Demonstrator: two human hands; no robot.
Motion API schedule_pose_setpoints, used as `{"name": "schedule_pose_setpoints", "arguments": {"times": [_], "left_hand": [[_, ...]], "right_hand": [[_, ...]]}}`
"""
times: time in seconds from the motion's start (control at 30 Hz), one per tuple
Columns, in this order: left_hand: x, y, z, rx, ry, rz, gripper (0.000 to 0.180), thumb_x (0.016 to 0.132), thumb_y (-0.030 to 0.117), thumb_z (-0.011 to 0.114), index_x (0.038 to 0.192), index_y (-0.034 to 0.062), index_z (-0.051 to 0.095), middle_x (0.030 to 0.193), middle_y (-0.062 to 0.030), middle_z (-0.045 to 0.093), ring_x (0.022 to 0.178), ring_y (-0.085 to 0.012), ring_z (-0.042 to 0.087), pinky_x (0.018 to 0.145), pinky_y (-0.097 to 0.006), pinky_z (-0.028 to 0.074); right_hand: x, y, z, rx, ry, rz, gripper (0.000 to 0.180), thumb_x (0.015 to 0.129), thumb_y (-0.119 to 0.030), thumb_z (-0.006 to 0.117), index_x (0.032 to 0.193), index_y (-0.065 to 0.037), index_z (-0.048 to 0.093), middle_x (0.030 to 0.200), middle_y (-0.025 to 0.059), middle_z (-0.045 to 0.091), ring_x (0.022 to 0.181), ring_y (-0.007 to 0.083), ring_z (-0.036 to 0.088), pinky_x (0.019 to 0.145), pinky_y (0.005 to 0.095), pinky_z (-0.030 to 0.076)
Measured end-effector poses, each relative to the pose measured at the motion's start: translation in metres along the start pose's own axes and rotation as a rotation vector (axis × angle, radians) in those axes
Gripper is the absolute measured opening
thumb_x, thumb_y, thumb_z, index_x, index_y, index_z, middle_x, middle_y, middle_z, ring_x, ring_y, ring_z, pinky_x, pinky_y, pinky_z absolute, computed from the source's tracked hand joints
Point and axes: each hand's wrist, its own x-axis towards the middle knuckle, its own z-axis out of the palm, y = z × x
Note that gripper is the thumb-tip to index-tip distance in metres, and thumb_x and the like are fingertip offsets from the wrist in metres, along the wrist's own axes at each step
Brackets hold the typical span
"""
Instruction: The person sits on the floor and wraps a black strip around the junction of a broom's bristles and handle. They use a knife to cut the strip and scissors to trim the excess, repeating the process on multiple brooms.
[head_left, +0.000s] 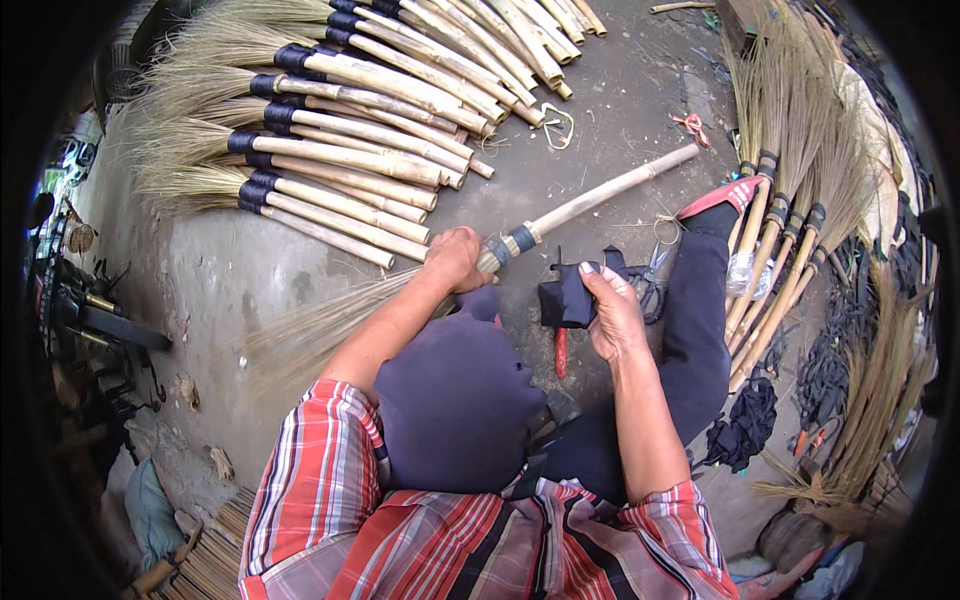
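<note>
My left hand (456,258) is wrapped round a grass broom (612,192) where the bristles meet the bamboo handle, just beside a dark band. Its handle slants up to the right, and the bristles fan out to the lower left under my forearm. Between the thumb and fingers of my right hand (618,318) is a flat black piece of flexible sheet (566,299); its material I cannot tell. Close to that hand, scissors (655,282) lie on the floor, partly hidden. A red tool handle (560,354) shows under the black piece.
Many finished-looking brooms (350,160) lie in rows at the upper left. More brooms (775,220) stand bunched at the right, near loose grass (885,390) and black scraps (742,425). Bamboo sticks (215,555) lie at the lower left. A pink ribbon (692,127) rests beyond the handle's end.
</note>
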Motion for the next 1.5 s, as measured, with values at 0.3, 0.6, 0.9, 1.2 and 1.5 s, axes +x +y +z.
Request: {"name": "schedule_pose_setpoints", "arguments": {"times": [0.3, 0.6, 0.9, 1.2, 1.5], "left_hand": [[-0.022, 0.030, 0.001, -0.151, 0.238, 0.034, 0.074, 0.079, 0.043, 0.086, 0.140, 0.0091, 0.061, 0.125, -0.0255, 0.067, 0.120, -0.0415, 0.066, 0.102, -0.049, 0.054], [-0.026, 0.030, 0.010, -0.366, 0.202, -0.056, 0.086, 0.082, 0.037, 0.087, 0.151, 0.0061, 0.046, 0.137, -0.0249, 0.065, 0.126, -0.0430, 0.064, 0.105, -0.050, 0.053], [-0.028, 0.034, 0.011, -0.409, 0.262, -0.025, 0.083, 0.084, 0.040, 0.086, 0.151, 0.0121, 0.047, 0.135, -0.0228, 0.066, 0.123, -0.0437, 0.065, 0.103, -0.051, 0.054], [-0.024, 0.027, 0.019, -0.482, 0.258, 0.008, 0.080, 0.082, 0.030, 0.086, 0.150, 0.0105, 0.049, 0.134, -0.0226, 0.067, 0.124, -0.0419, 0.065, 0.103, -0.049, 0.054], [0.004, -0.007, 0.029, -0.968, 0.130, -0.018, 0.076, 0.084, 0.017, 0.081, 0.147, -0.0092, 0.046, 0.135, -0.0173, 0.065, 0.124, -0.0254, 0.064, 0.109, -0.037, 0.052]], "right_hand": [[0.049, 0.009, 0.033, -0.004, -0.144, -0.082, 0.014, 0.106, -0.015, 0.065, 0.110, -0.001, 0.067, 0.100, 0.0109, 0.077, 0.083, 0.0140, 0.072, 0.077, 0.0279, 0.059], [0.086, 0.079, 0.021, -0.034, 0.089, 0.199, 0.017, 0.105, -0.012, 0.065, 0.116, 0.001, 0.067, 0.103, 0.0127, 0.077, 0.092, 0.0186, 0.075, 0.086, 0.0313, 0.061], [0.070, 0.073, 0.010, 0.046, -0.012, 0.230, 0.015, 0.103, -0.009, 0.067, 0.112, 0.003, 0.067, 0.103, 0.0131, 0.076, 0.090, 0.0207, 0.076, 0.083, 0.0329, 0.063], [0.076, 0.071, 0.003, 0.118, 0.033, 0.250, 0.016, 0.103, -0.010, 0.068, 0.113, 0.002, 0.068, 0.102, 0.0118, 0.076, 0.092, 0.0199, 0.076, 0.086, 0.0317, 0.062], [0.099, 0.051, 0.041, 0.103, -0.129, 0.146, 0.018, 0.106, -0.014, 0.063, 0.115, 0.001, 0.069, 0.105, 0.0145, 0.079, 0.090, 0.0176, 0.075, 0.082, 0.0305, 0.061]]}}
